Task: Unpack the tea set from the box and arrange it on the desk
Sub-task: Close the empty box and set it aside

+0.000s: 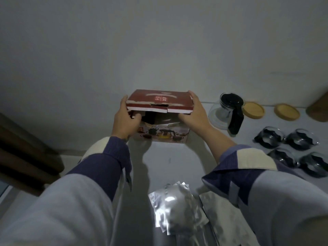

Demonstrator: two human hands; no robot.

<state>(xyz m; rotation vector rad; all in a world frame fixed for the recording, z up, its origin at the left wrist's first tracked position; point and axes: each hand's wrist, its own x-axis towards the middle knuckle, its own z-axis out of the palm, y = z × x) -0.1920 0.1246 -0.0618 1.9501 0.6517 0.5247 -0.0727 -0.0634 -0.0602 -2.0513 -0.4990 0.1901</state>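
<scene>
The red tea-set box (159, 102) stands on the white desk (168, 160) against the wall, its printed front showing teapots. My left hand (125, 119) grips its left end and my right hand (193, 114) its right end, fingers on the red lid flaps, which are partly lowered over a dark opening. To the right stand a glass teapot (226, 114) with a black lid and handle, two round wooden coasters (253, 110) (286, 111), and several glass cups (268, 137) with black holders.
Silvery foil packets (174, 205) lie on the desk near its front edge between my sleeves. A brown object (319, 109) sits at the far right edge. Dark wooden furniture (23, 151) stands beyond the desk's left side.
</scene>
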